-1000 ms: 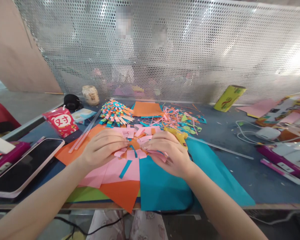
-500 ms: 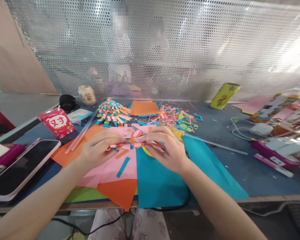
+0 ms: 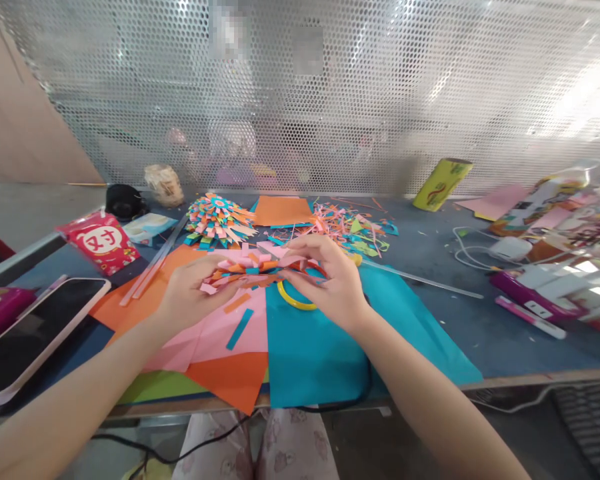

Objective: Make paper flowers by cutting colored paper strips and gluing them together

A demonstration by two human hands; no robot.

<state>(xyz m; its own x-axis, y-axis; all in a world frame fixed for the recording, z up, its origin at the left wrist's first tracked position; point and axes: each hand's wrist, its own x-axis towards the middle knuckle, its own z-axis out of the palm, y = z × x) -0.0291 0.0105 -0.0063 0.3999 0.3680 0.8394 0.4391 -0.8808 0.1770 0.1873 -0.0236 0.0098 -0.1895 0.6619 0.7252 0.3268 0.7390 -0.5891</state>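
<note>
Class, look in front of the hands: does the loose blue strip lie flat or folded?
Flat: the loose blue strip lies spread out on the pink paper, its long edges straight, with no fold showing.

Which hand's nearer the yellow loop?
Right. The right hand is just above the yellow loop in the view, partly covering it; the left hand is farther away, on the loop's left, gripping layered paper.

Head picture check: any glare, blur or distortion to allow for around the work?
Head view: glare washes out the perforated panel at upper right; head view: the phone looks stretched at the left edge; head view: the fringed paper between left hand and right hand is slightly soft, its layers hard to separate.
</note>
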